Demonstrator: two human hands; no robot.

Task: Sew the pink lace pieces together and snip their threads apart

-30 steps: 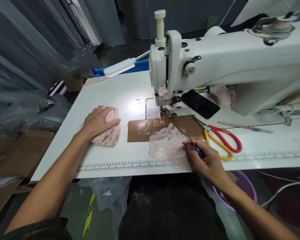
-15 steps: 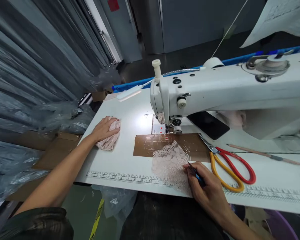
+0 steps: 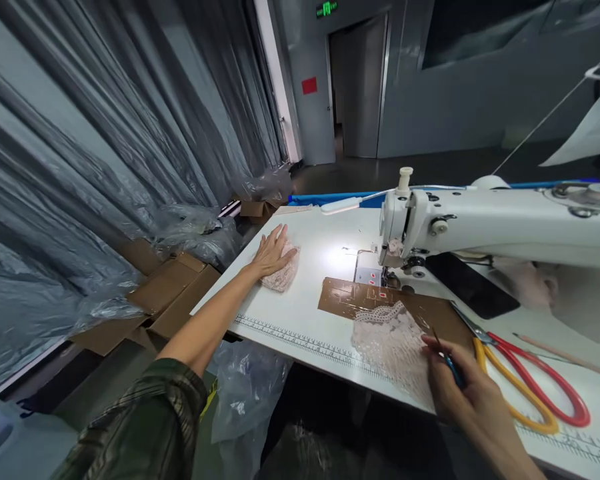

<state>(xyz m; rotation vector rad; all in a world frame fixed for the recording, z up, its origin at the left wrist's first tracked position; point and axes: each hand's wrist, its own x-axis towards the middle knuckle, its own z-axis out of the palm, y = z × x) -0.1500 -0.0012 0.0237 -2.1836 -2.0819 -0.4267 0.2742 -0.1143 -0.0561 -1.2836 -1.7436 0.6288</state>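
Observation:
My left hand [image 3: 273,255] lies flat on a small bundle of pale pink lace [image 3: 284,275], its fingers spread, on the left part of the white table. Closed around a small blue tool with a thin dark pointed tip [image 3: 451,371] is my right hand [image 3: 467,393]; my fingers cover much of the tool. Just left of that hand, a flat pale lace piece [image 3: 387,340] with a scalloped border lies partly over a brown strip [image 3: 340,298]. Behind the strip stands the white sewing machine [image 3: 480,223].
Large scissors with red and yellow handles [image 3: 525,380] lie right of my right hand. Beyond them are a pencil [image 3: 565,353] and a black phone [image 3: 473,285]. A ruler scale [image 3: 300,339] runs along the table's front edge. Cardboard boxes [image 3: 173,283] stand left of the table.
The view has swung left and upward, so the table appears lower and further right. My left hand's fingers have stretched out over the lace bundle. My right hand still holds the blue tool.

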